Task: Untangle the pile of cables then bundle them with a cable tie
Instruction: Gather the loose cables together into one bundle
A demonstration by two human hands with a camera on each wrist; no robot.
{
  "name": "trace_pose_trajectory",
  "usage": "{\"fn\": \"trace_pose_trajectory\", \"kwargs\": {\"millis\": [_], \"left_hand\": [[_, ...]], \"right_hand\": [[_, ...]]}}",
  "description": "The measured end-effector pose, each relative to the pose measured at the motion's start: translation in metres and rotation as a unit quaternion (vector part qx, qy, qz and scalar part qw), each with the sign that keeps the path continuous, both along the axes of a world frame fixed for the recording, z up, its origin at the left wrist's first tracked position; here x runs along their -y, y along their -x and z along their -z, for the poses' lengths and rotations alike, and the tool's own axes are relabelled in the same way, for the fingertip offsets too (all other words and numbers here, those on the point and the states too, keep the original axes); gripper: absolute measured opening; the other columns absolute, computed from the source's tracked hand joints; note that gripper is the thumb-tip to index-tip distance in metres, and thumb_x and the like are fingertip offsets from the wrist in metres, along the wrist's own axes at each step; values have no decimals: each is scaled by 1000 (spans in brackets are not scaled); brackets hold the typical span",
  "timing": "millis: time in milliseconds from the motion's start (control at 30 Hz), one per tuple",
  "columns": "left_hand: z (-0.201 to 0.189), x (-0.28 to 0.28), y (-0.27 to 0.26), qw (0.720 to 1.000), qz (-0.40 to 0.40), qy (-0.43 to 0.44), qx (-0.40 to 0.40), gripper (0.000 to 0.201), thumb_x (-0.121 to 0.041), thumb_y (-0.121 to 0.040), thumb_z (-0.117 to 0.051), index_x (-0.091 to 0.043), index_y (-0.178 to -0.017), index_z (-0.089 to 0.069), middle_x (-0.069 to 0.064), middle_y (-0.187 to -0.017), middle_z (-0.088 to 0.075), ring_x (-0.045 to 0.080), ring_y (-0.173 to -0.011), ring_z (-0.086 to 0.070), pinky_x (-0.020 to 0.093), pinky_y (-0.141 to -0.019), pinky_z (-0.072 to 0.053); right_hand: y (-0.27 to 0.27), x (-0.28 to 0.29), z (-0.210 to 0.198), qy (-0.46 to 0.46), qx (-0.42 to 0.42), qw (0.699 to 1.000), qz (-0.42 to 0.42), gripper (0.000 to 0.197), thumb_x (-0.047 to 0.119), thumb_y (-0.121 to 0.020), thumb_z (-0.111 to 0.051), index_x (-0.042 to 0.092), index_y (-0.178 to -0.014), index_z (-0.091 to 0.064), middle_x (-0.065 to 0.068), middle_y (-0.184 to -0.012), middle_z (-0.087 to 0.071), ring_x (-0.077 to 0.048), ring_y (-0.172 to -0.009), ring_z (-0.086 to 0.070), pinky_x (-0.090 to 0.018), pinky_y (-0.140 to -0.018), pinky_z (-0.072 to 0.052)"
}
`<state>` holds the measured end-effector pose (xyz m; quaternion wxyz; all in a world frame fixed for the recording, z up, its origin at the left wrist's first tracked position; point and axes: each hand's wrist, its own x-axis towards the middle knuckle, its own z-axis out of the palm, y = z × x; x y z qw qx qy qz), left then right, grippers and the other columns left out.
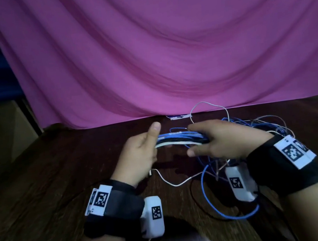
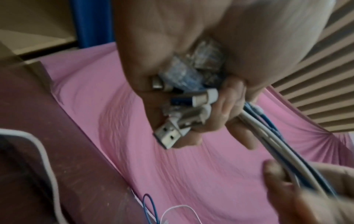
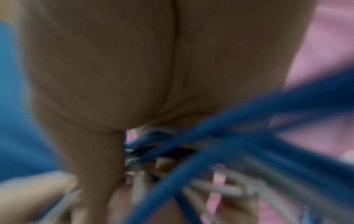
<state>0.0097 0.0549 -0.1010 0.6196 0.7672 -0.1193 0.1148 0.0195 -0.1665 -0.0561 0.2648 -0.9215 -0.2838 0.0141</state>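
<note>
1. The left hand [image 1: 141,153] curls its fingers round the plug ends of the cables [image 1: 180,138], thumb sticking up.
2. The right hand [image 1: 221,142] grips the same bundle just beside it, fingers wrapped over the top.
3. Past the right fingers, loose cable loops [image 1: 256,125] spill onto the table [image 1: 60,173].
4. A USB plug [image 2: 168,136] pokes from the left fist.

The cables [image 1: 180,138] are blue, white and black, the desk [image 1: 41,186] is dark brown wood with a grain pattern, the draped cloth [image 1: 165,48] is plain pink, and the black wrist bands [image 1: 281,169] carry white tags with a black-and-white square code, possibly blurred.
</note>
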Motion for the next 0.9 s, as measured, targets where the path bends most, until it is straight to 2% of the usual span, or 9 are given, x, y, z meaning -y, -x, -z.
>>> {"fn": "trace_pose_trajectory", "kwargs": {"millis": [133,267,333,467,533,633,700,767,900], "left_hand": [[-2,10,8,985,115,98,-84,61,-65,-94,-41,-12,-85,-70,-5,-50,-24,11,-42,-24,28,-50,-32],[-3,13,17,915,295,173,-216,62,-67,-93,-46,-10,-104,-67,-5,-46,-30,10,-37,-38,33,-58,-53],[-5,14,21,888,346,180,-244,52,-62,-92,-51,-13,-101,-67,-4,-45,-37,10,-40,-47,37,-62,-60],[-16,27,28,906,264,236,-231,40,-48,-98,-51,-16,-74,-49,-3,-50,-37,10,-41,-48,41,-69,-62],[-28,30,30,914,227,272,-198,40,-46,-99,-53,-19,-72,-44,-8,-48,-27,6,-37,-32,32,-58,-55],[-58,21,41,921,205,306,-127,39,-44,-99,-56,-20,-70,-44,-11,-45,-23,5,-35,-24,27,-51,-44],[-76,14,51,926,191,314,-84,40,-45,-100,-56,-21,-70,-44,-12,-44,-23,4,-34,-24,26,-51,-43],[-89,9,61,938,166,302,-42,41,-46,-99,-55,-20,-69,-44,-11,-44,-22,5,-34,-23,26,-52,-42],[-102,-2,71,902,170,396,1,44,-50,-102,-50,-24,-67,-45,-13,-41,-27,4,-34,-27,20,-54,-43]], "right_hand": [[-9,6,-4,-137,31,990,19,13,23,-93,-73,18,-88,-62,4,-63,-61,-6,-53,-55,-33,-57,-47],[-10,8,-7,-124,125,984,27,17,11,-87,-69,28,-90,-63,10,-67,-64,-4,-56,-56,-26,-60,-44],[-10,10,-8,-120,132,984,14,23,8,-85,-66,29,-93,-65,8,-70,-67,-6,-60,-58,-28,-63,-49],[-13,11,-5,-117,169,979,14,17,15,-86,-65,29,-96,-64,9,-70,-64,-4,-60,-54,-22,-62,-45],[-16,8,-1,-110,190,974,51,9,27,-88,-67,27,-96,-62,8,-69,-62,-8,-63,-54,-31,-65,-47],[-16,3,5,-109,192,971,95,16,32,-89,-69,21,-100,-68,1,-83,-71,-24,-85,-66,-41,-76,-50],[-15,5,4,-119,165,970,134,16,30,-87,-73,20,-99,-70,-3,-89,-74,-27,-92,-68,-41,-80,-52],[-15,7,-1,-139,148,967,157,13,35,-85,-75,25,-90,-68,2,-79,-71,-23,-83,-67,-37,-75,-50],[-12,6,-9,-63,174,975,120,26,47,-84,-75,23,-85,-66,6,-72,-64,-18,-81,-62,-34,-73,-43]]}}
